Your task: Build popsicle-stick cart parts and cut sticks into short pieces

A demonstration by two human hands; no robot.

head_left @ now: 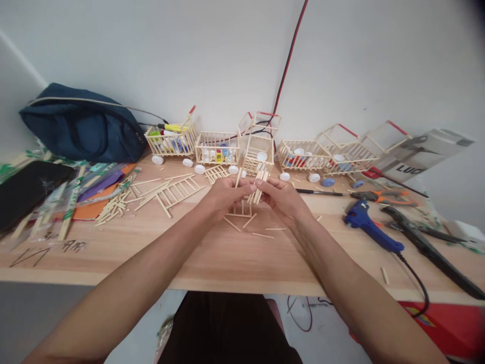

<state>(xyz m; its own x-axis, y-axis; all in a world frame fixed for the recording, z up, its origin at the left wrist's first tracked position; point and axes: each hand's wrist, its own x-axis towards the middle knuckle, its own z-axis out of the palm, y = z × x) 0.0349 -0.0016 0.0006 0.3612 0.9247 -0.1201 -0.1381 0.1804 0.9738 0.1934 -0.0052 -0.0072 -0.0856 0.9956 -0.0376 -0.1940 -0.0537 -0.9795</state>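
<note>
Above the middle of the table, my left hand and my right hand meet around a small bundle of short wooden sticks. Both thumbs press on the bundle, and the fingers curl behind it. A longer stick stands up beside my left index finger. Partly hidden below the hands lies a small stick frame. Several loose sticks are scattered just under it. To the left rests a ladder-like stick frame.
Along the wall stand several miniature stick carts with white or blue wheels. A blue bag and a pile of cut sticks are on the left. A blue glue gun, orange-handled pliers and a black-handled tool lie right.
</note>
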